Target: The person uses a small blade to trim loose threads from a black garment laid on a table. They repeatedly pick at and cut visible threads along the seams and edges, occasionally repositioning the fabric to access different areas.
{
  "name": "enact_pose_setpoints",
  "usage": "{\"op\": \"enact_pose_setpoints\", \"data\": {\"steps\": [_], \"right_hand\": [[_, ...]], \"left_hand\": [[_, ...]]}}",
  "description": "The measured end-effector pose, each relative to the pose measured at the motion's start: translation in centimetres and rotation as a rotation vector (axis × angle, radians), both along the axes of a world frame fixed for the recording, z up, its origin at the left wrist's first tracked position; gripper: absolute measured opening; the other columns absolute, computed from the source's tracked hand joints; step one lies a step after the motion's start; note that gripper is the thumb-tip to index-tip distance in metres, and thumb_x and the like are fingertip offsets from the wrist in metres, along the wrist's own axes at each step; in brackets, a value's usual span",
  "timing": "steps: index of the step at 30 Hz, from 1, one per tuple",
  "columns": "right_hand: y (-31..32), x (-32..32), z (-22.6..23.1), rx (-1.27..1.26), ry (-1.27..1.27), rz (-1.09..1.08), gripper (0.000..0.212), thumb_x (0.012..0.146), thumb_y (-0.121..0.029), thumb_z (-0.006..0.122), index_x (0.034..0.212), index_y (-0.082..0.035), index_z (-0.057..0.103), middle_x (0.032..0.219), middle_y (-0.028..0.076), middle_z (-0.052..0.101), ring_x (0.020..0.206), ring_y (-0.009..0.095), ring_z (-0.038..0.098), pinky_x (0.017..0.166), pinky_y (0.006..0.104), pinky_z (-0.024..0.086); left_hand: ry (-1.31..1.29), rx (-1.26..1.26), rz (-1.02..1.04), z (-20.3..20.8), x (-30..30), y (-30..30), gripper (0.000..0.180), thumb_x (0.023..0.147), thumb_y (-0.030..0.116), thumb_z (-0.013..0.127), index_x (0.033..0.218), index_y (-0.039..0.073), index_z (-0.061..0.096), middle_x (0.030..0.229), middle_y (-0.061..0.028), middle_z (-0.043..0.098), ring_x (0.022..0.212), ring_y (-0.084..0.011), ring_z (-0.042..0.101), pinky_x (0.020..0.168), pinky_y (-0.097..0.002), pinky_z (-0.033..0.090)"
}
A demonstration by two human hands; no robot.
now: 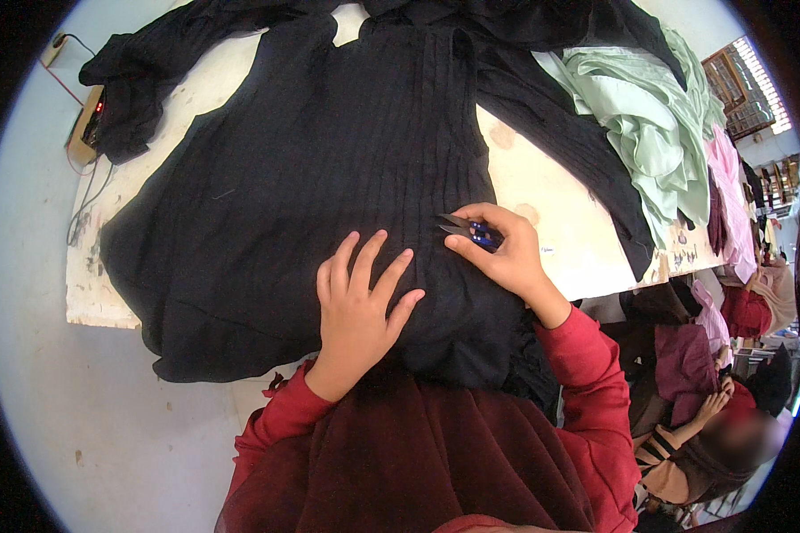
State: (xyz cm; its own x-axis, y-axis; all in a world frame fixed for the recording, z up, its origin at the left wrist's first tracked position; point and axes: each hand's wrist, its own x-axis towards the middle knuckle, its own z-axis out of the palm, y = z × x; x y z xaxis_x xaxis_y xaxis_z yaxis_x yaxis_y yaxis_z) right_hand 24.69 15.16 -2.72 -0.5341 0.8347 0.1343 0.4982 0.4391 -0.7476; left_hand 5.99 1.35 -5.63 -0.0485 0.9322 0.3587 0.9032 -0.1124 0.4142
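A black pleated garment [329, 160] lies spread over the pale table, its lower part hanging past the near edge. My left hand [360, 306] rests flat on the cloth with its fingers spread. To the right of it, my right hand [502, 249] grips small thread snips [482, 235] with blue handles. The dark blades of the snips point left, parted, just over the vertical pleats. Thumb and forefinger hold the snips from either side; the other fingers are partly hidden behind them.
More black cloth [151, 62] lies along the far side. Light green fabric [636, 115] is heaped at the right, with pink cloth [727, 204] beyond it. A small box with a red display [87, 124] and cables sits at the left table edge. Another person [711, 435] works at lower right.
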Motion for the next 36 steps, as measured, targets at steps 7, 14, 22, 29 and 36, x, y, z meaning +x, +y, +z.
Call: {"op": "enact_pose_setpoints", "data": {"steps": [7, 14, 22, 29, 36], "right_hand": [[0.2, -0.1, -0.2, 0.140, 0.030, 0.046, 0.034, 0.077, -0.032, 0.081, 0.100, -0.009, 0.073, 0.087, 0.009, 0.073, 0.076, 0.021, 0.071, 0.068, 0.0299, 0.053], [-0.8, -1.6, 2.0, 0.207, -0.144, 0.198, 0.024, 0.079, -0.029, 0.077, 0.096, -0.011, 0.073, 0.077, 0.007, 0.071, 0.066, 0.024, 0.070, 0.060, 0.0344, 0.053], [-1.1, -2.6, 2.1, 0.342, -0.255, 0.256, 0.020, 0.079, -0.025, 0.078, 0.091, -0.009, 0.074, 0.079, 0.009, 0.073, 0.067, 0.024, 0.071, 0.059, 0.0320, 0.053], [-1.2, -2.9, 1.9, 0.387, -0.290, 0.262, 0.019, 0.079, -0.025, 0.077, 0.090, -0.010, 0.075, 0.079, 0.009, 0.073, 0.065, 0.025, 0.070, 0.058, 0.0334, 0.053], [-1.2, -2.7, 1.9, 0.310, -0.200, 0.144, 0.015, 0.081, -0.028, 0.074, 0.088, -0.013, 0.073, 0.074, 0.007, 0.071, 0.062, 0.027, 0.069, 0.055, 0.0367, 0.052]], "left_hand": [[-0.115, 0.026, -0.017, -0.2, -0.3, -0.4, 0.038, 0.088, 0.033, 0.069, 0.121, 0.012, 0.067, 0.138, -0.0097, 0.053, 0.135, -0.0351, 0.039, 0.108, -0.0517, 0.030], [-0.182, 0.015, 0.036, 0.1, 0.0, -0.7, 0.038, 0.088, 0.030, 0.070, 0.120, 0.010, 0.067, 0.136, -0.0088, 0.055, 0.136, -0.0329, 0.040, 0.108, -0.0499, 0.031], [-0.104, 0.049, 0.019, -0.3, -0.1, -0.8, 0.040, 0.087, 0.031, 0.070, 0.121, 0.010, 0.067, 0.136, -0.0086, 0.055, 0.135, -0.0329, 0.041, 0.107, -0.0500, 0.031], [-0.100, 0.041, 0.019, -0.4, -0.1, -0.8, 0.038, 0.088, 0.032, 0.069, 0.119, 0.010, 0.068, 0.135, -0.0085, 0.055, 0.135, -0.0333, 0.041, 0.107, -0.0501, 0.031], [-0.143, 0.062, 0.036, -0.3, 0.0, -0.7, 0.034, 0.088, 0.029, 0.070, 0.114, 0.008, 0.068, 0.132, -0.0085, 0.056, 0.133, -0.0332, 0.043, 0.105, -0.0492, 0.033]]}}
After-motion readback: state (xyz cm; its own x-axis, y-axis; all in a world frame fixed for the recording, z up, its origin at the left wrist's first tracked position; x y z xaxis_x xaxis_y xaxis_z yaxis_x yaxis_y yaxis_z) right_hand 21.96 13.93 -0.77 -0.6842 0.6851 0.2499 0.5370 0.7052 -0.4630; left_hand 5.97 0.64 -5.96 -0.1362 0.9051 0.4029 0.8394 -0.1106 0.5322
